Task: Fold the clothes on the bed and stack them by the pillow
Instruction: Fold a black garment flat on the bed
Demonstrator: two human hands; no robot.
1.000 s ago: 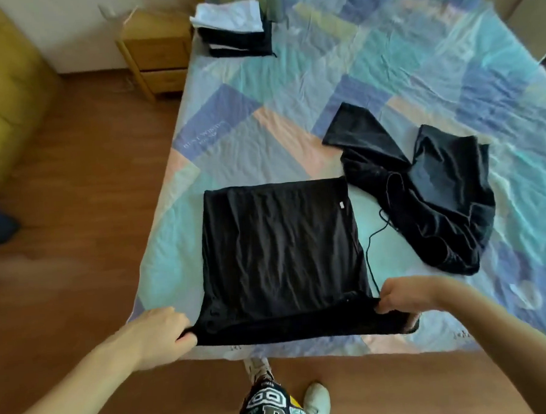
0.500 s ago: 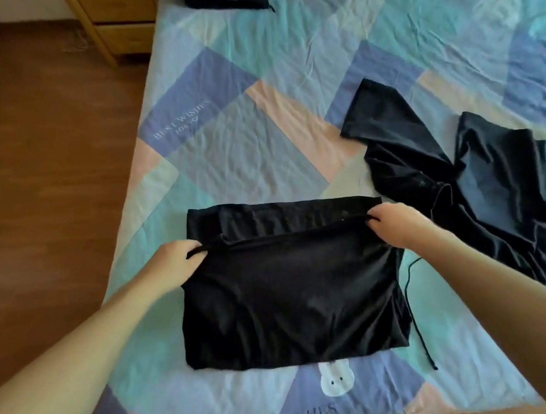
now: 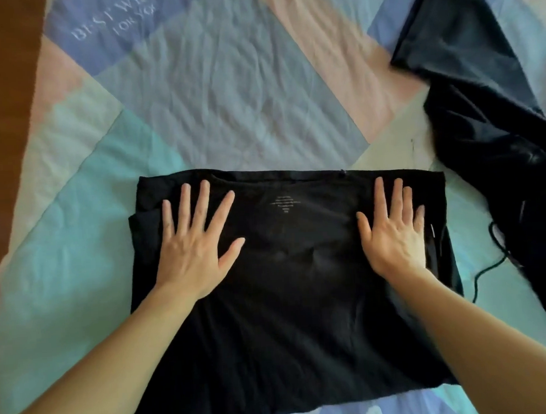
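A black shirt (image 3: 295, 300), folded in half into a wide rectangle, lies flat on the patchwork bed sheet (image 3: 228, 98) in front of me. A small printed label shows near its far edge. My left hand (image 3: 193, 242) presses flat on the shirt's left part, fingers spread. On the right part my right hand (image 3: 393, 229) lies flat with straight fingers. A second black garment (image 3: 489, 126) with a drawstring lies crumpled at the right, unfolded. The pillow and the stack are out of view.
The wooden floor (image 3: 1, 62) shows along the bed's left edge. A thin black cord (image 3: 490, 265) trails from the crumpled garment beside the shirt's right edge. Open sheet stretches beyond the shirt's far edge.
My hands carried the shirt's near edge up to its far edge, folding it in half, then let go. Both palms now press flat on the fold. My view has dropped closer to the bed.
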